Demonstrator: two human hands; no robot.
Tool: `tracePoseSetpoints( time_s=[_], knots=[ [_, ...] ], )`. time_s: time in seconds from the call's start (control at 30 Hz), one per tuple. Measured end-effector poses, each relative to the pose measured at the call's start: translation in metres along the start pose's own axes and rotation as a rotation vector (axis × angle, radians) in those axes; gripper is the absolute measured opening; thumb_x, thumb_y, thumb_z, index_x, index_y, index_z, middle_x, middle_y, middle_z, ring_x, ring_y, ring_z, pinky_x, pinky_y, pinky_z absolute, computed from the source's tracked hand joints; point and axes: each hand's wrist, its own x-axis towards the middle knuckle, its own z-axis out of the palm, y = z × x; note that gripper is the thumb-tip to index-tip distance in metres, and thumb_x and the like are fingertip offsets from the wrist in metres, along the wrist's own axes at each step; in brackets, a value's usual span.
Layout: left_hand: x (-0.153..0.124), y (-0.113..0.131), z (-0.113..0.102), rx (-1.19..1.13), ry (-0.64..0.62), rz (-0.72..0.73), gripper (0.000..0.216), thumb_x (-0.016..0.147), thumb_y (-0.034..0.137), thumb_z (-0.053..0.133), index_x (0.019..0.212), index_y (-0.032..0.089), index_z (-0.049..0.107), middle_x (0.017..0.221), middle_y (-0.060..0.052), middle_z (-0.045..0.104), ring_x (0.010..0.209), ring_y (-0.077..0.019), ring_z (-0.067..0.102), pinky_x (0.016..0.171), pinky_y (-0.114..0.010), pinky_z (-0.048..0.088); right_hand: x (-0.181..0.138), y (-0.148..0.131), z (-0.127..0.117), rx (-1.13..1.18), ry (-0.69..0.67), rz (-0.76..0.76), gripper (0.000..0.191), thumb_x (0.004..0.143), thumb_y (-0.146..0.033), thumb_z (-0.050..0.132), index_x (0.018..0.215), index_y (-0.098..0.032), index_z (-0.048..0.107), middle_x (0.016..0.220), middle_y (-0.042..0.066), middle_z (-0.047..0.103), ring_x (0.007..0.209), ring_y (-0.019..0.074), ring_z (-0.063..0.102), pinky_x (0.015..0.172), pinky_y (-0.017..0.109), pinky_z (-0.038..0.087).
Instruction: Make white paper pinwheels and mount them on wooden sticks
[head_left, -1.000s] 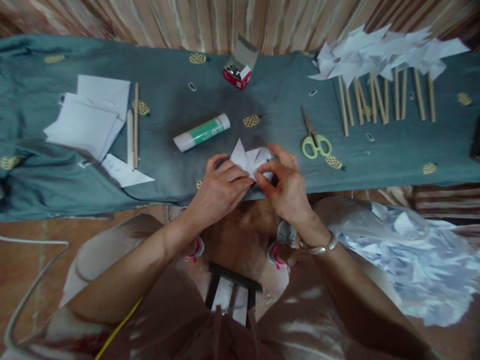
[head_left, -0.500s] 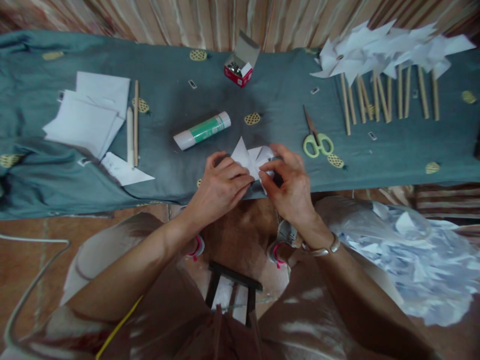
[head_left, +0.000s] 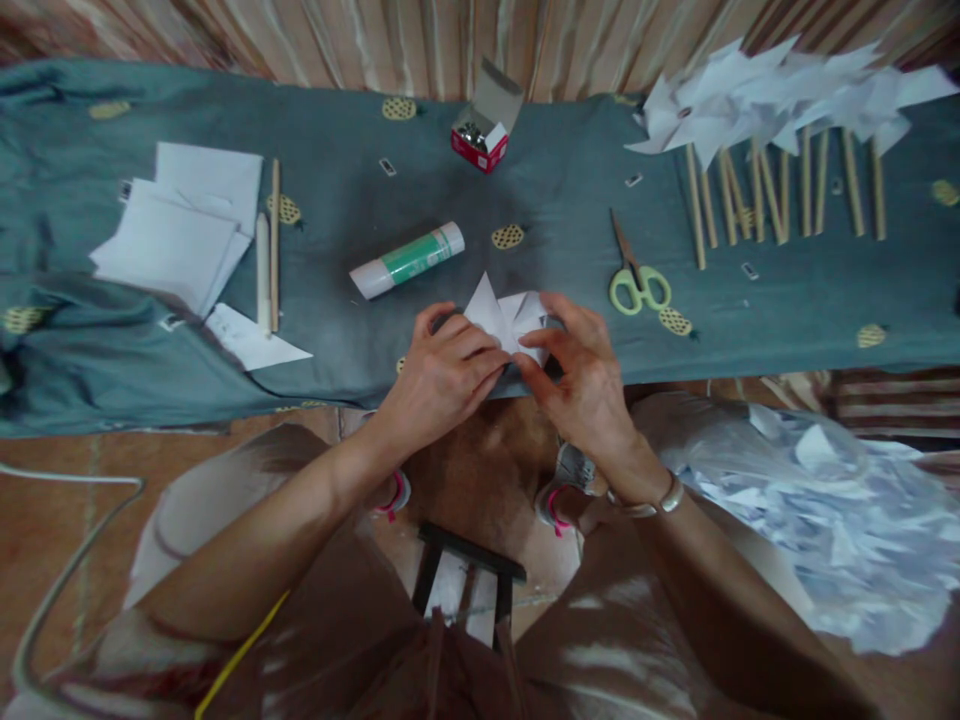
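A white paper pinwheel (head_left: 496,318), partly folded, is between my two hands at the near edge of the cloth-covered table. My left hand (head_left: 448,365) has its fingers closed on the paper's left and near side. On the right side, my right hand (head_left: 581,365) grips the paper with curled fingers, its thumb near the pinwheel's middle. One pointed corner stands up at the far left, and the right part curves over. My fingers hide the near part. Just beyond lies a glue stick (head_left: 409,260) with a green label.
Green-handled scissors (head_left: 637,285) lie to the right. Finished pinwheels (head_left: 780,100) on sticks rest at the far right. A small red box (head_left: 478,150) of metal pins stands open at the back. Paper sheets (head_left: 172,235) and two sticks (head_left: 274,250) are left. A plastic bag (head_left: 847,530) holds paper pieces.
My right thumb has moved down and left toward my left fingertips, and the right fingers are slightly more spread. The left hand stays almost still on the paper.
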Motion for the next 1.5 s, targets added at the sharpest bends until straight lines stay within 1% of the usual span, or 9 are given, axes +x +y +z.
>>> tracePoseSetpoints(
  time_s=[0.37, 0.5, 0.7, 0.8, 1.0, 1.17, 1.27, 1.37, 1.5],
  knots=[
    [0.0, 0.0, 0.0, 0.017, 0.004, 0.003, 0.013, 0.09, 0.023, 0.054, 0.093, 0.022, 0.067, 0.09, 0.0, 0.071, 0.086, -0.0164, 0.058, 0.1, -0.046, 0.037, 0.0, 0.001, 0.003, -0.014, 0.013, -0.03, 0.015, 0.089, -0.03, 0.054, 0.096, -0.021, 0.063, 0.132, 0.011, 0.055, 0.123, 0.0271, 0.049, 0.104, 0.049, 0.042],
    [0.0, 0.0, 0.001, 0.037, 0.011, 0.018, 0.013, 0.09, 0.024, 0.054, 0.094, 0.023, 0.067, 0.09, 0.0, 0.07, 0.085, -0.0165, 0.058, 0.099, -0.046, 0.038, 0.0, 0.0, 0.003, -0.024, -0.004, -0.027, 0.016, 0.09, -0.03, 0.052, 0.099, -0.022, 0.063, 0.134, 0.011, 0.054, 0.123, 0.027, 0.049, 0.105, 0.048, 0.042],
    [0.0, 0.0, 0.0, 0.031, 0.001, 0.015, 0.013, 0.091, 0.023, 0.053, 0.094, 0.023, 0.066, 0.089, 0.0, 0.07, 0.086, -0.0164, 0.058, 0.1, -0.046, 0.037, -0.001, -0.002, 0.002, -0.004, -0.093, 0.01, 0.026, 0.092, -0.029, 0.047, 0.115, -0.029, 0.06, 0.142, 0.004, 0.046, 0.132, 0.0305, 0.041, 0.108, 0.056, 0.036],
    [0.0, 0.001, -0.001, 0.038, -0.016, 0.008, 0.014, 0.091, 0.024, 0.052, 0.094, 0.023, 0.067, 0.088, 0.001, 0.07, 0.085, -0.0165, 0.058, 0.1, -0.045, 0.037, -0.002, -0.003, 0.003, -0.008, -0.119, 0.009, 0.03, 0.092, -0.027, 0.045, 0.119, -0.029, 0.058, 0.144, 0.004, 0.043, 0.135, 0.0305, 0.037, 0.109, 0.056, 0.034],
    [0.0, 0.001, 0.0, 0.046, 0.0, 0.02, 0.015, 0.091, 0.023, 0.052, 0.092, 0.022, 0.066, 0.088, 0.0, 0.07, 0.084, -0.0173, 0.057, 0.099, -0.047, 0.038, -0.002, -0.005, 0.005, -0.099, -0.136, -0.025, 0.027, 0.092, -0.022, 0.044, 0.11, -0.02, 0.063, 0.145, 0.011, 0.041, 0.133, 0.0291, 0.037, 0.106, 0.051, 0.038],
    [0.0, 0.0, 0.001, 0.029, 0.0, 0.014, 0.017, 0.093, 0.025, 0.048, 0.091, 0.024, 0.065, 0.088, 0.001, 0.07, 0.084, -0.0173, 0.056, 0.1, -0.047, 0.038, -0.003, -0.007, 0.006, -0.145, -0.141, -0.06, 0.03, 0.089, -0.017, 0.041, 0.111, -0.018, 0.061, 0.146, 0.012, 0.039, 0.134, 0.0297, 0.036, 0.105, 0.054, 0.037],
    [0.001, 0.001, -0.001, 0.03, 0.0, 0.021, 0.015, 0.092, 0.024, 0.05, 0.091, 0.023, 0.065, 0.087, 0.001, 0.07, 0.084, -0.0175, 0.057, 0.099, -0.047, 0.038, -0.003, -0.009, 0.006, -0.136, -0.131, -0.055, 0.03, 0.09, -0.018, 0.039, 0.111, -0.021, 0.061, 0.146, 0.01, 0.04, 0.135, 0.0291, 0.035, 0.105, 0.054, 0.038],
    [0.002, 0.002, -0.004, -0.005, 0.002, 0.017, 0.014, 0.091, 0.023, 0.051, 0.097, 0.022, 0.064, 0.092, 0.0, 0.07, 0.088, -0.0178, 0.058, 0.1, -0.047, 0.037, -0.002, -0.01, 0.008, -0.097, -0.105, -0.034, 0.031, 0.09, -0.017, 0.039, 0.112, -0.025, 0.061, 0.145, 0.005, 0.041, 0.136, 0.0276, 0.035, 0.106, 0.053, 0.037],
    [0.002, -0.001, -0.013, -0.091, 0.061, -0.012, 0.021, 0.09, 0.026, 0.052, 0.108, 0.023, 0.06, 0.109, -0.005, 0.067, 0.102, -0.0204, 0.058, 0.1, -0.047, 0.038, -0.001, -0.009, 0.011, -0.095, -0.102, -0.033, 0.031, 0.09, -0.015, 0.039, 0.109, -0.025, 0.061, 0.145, 0.005, 0.041, 0.135, 0.028, 0.036, 0.107, 0.053, 0.036]
  ],
)
